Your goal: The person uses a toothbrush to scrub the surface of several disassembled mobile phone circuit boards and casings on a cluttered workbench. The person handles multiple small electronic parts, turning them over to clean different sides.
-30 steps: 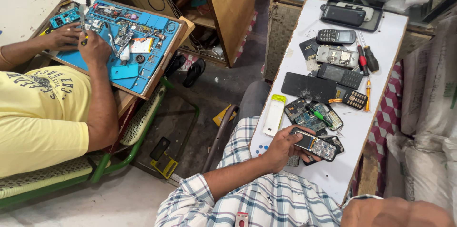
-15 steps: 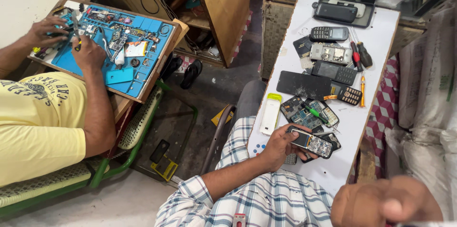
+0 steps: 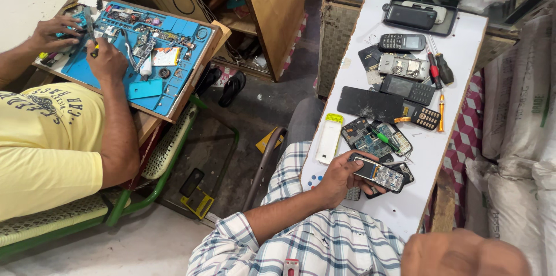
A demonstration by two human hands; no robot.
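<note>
While the left hand [image 3: 336, 180] closes its fingers around a small opened keypad phone with its circuit board bared [image 3: 377, 173], the phone rests low over the near end of the long white table [image 3: 463, 44], just beside a dark phone part [image 3: 399, 173] lying under its far edge. The right hand [image 3: 463, 256] shows only as a blurred mass at the bottom edge; whether it is open or closed, or holds anything, cannot be told.

Beyond the held phone lie two bare green circuit boards [image 3: 373, 139], a slim white and yellow-green handset [image 3: 329, 137], a flat black rectangular panel [image 3: 369, 103], a black keypad phone with orange trim [image 3: 427, 117], and red- and orange-handled screwdrivers [image 3: 439, 68]. Judging from this spread, disassembly is well advanced: several handsets are already stripped, and the one in hand is open but not reassembled.

At upper left, apart from this work, another person in a yellow shirt [image 3: 40, 148] bends both hands over a blue repair mat [image 3: 145, 88].
</note>
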